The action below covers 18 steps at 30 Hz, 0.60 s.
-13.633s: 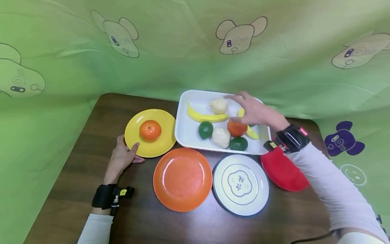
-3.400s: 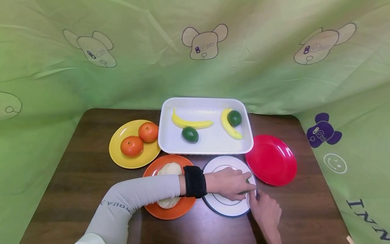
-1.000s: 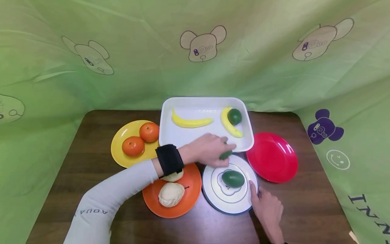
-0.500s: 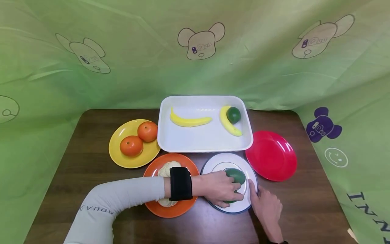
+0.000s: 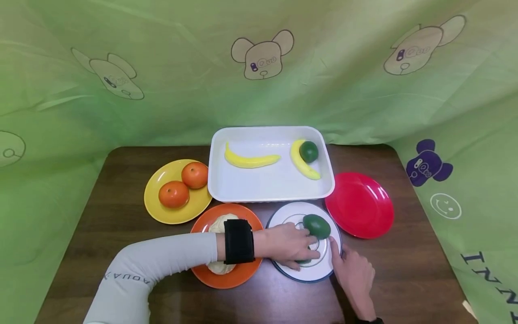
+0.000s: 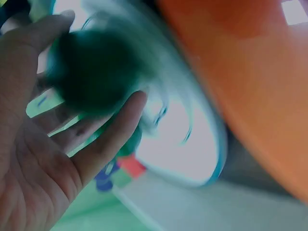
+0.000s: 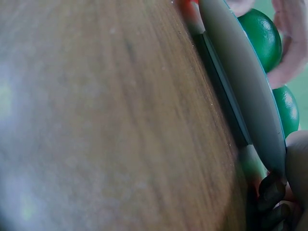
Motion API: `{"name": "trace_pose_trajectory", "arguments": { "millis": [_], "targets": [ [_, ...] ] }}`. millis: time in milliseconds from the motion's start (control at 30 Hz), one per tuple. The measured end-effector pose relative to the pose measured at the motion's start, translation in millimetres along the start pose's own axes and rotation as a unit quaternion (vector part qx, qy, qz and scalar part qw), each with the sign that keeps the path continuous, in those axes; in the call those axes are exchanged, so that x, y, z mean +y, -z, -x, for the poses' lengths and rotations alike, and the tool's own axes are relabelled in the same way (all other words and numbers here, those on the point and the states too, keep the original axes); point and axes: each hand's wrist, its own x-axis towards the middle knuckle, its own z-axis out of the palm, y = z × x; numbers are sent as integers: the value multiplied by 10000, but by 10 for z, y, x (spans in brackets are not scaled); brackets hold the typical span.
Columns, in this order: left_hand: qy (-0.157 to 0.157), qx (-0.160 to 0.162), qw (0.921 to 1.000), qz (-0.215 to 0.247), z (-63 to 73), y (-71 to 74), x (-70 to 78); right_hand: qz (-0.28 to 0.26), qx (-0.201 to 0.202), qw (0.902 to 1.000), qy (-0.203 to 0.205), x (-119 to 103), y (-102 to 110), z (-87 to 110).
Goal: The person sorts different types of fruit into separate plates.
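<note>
Evenly lit in the head view, with glare on the desk below-left of the white plate and on the red plate to its right. Blurred over the plate, at the green fruit, in the left-wrist view; dim, hazy left of the plate in the right-wrist view.

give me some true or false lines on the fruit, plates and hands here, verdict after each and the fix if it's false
1. A green fruit lies beside a banana in the white tray. True.
2. The white tray holds three bananas. False: it holds two.
3. The right hand touches the white plate. True.
4. The left hand is over the yellow plate. False: it is over the white plate.
</note>
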Motion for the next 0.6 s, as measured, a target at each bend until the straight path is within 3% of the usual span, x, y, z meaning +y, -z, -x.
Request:
{"name": "trace_pose_trajectory", "arguments": {
  "millis": [100,200,300,367,500,600],
  "targets": [
    [203,286,9988,349,47,259,-159,-17,161,9999,60,-10,-16,14],
    [520,810,9944,441,73,617,-402,-16,358,9993,132,-7,-24,16],
    [950,1343,9855,408,56,926,-695,-36,357,9993,51,-5,-23,26],
    [1279,1561,9790,274,4,1055,-921,-46,278,9996,-37,-9,-30,41],
    [1907,1365,9717,270,-180,1099,-1364,-53,34,9998,-212,-29,-53,66],
    [2348,1002,9648,627,-340,986,-1658,-111,-71,9995,-283,-54,-81,74]
  ]
}}
